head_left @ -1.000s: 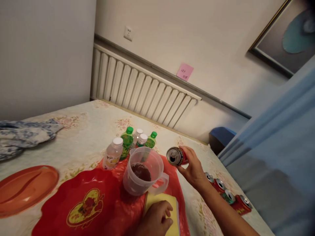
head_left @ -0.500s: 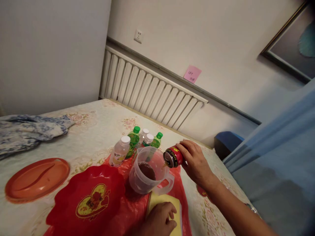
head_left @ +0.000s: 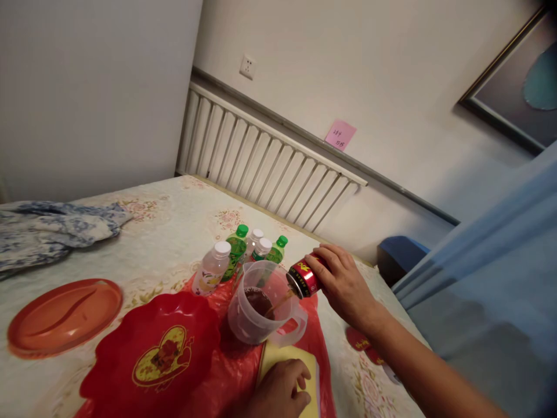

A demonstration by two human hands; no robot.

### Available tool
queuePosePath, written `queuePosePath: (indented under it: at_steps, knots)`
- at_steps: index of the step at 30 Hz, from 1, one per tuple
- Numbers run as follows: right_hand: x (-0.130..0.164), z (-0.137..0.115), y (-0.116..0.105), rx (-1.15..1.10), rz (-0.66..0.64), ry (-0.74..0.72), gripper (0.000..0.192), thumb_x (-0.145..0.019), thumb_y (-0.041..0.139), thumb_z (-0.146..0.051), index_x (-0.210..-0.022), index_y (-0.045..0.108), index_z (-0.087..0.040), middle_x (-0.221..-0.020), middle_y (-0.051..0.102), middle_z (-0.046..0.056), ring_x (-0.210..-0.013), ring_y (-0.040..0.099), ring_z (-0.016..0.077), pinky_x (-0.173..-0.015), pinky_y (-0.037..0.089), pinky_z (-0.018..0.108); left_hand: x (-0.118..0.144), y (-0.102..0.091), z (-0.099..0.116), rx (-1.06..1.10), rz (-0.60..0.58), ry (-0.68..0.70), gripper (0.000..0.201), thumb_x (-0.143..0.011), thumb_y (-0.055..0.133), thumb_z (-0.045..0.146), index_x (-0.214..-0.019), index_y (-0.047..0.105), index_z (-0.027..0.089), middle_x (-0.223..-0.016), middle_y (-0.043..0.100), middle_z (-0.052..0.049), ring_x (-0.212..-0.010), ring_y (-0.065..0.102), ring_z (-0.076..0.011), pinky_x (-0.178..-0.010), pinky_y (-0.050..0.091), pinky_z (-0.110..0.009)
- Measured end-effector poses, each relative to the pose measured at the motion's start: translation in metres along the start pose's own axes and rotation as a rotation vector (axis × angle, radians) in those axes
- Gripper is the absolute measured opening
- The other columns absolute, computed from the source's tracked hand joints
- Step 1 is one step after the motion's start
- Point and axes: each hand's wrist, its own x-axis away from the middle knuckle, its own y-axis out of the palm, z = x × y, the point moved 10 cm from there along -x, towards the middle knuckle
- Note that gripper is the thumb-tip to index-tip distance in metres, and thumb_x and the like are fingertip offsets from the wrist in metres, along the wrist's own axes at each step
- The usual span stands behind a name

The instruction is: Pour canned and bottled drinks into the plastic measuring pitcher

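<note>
My right hand (head_left: 343, 281) grips a red drink can (head_left: 304, 277), tipped mouth-down over the rim of a clear plastic jug (head_left: 261, 305). A thin brown stream runs from the can into the dark liquid in the jug. The jug stands on a red plastic sheet (head_left: 226, 371). My left hand (head_left: 281, 393) rests with curled fingers on a yellow pad (head_left: 289, 363) at the near edge, just in front of the jug.
Several small bottles (head_left: 237, 252) with green and white caps stand behind the jug. A red heart-patterned tray (head_left: 152, 354) and an orange oval tray (head_left: 63, 316) lie to the left. Blue-white cloth (head_left: 47, 229) lies far left. A radiator (head_left: 265, 159) lines the wall.
My right hand has turned the can from mouth-up to tipped over the jug's rim, and liquid now pours in a stream. The left hand has stayed on the yellow pad.
</note>
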Motion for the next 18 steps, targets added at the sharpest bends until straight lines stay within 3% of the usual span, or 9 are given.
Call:
queuePosePath:
  at_steps: [4,18]
  knots:
    - [-0.002,-0.001,0.001,0.009,-0.015,-0.015,0.047,-0.090,0.047,-0.008,-0.134,0.049,-0.024,-0.124,0.055,0.012,-0.122,0.045,0.0306,-0.102,0.039,0.057,0.002,-0.006,0.006,-0.002,0.050,0.012,0.027,-0.077,0.055,0.018,-0.102,0.062,0.025,-0.101,0.065,-0.002,-0.090,0.059,-0.0171,-0.083,0.047,-0.029]
    - [-0.007,-0.007,-0.002,0.021,-0.051,-0.028,0.043,-0.092,0.048,-0.012,-0.133,0.050,-0.023,-0.126,0.055,0.013,-0.124,0.043,0.0306,-0.104,0.037,0.058,0.001,-0.006,0.013,-0.037,0.035,0.027,0.029,-0.075,0.054,0.017,-0.102,0.063,0.023,-0.101,0.065,-0.003,-0.091,0.059,-0.0175,-0.084,0.046,-0.029]
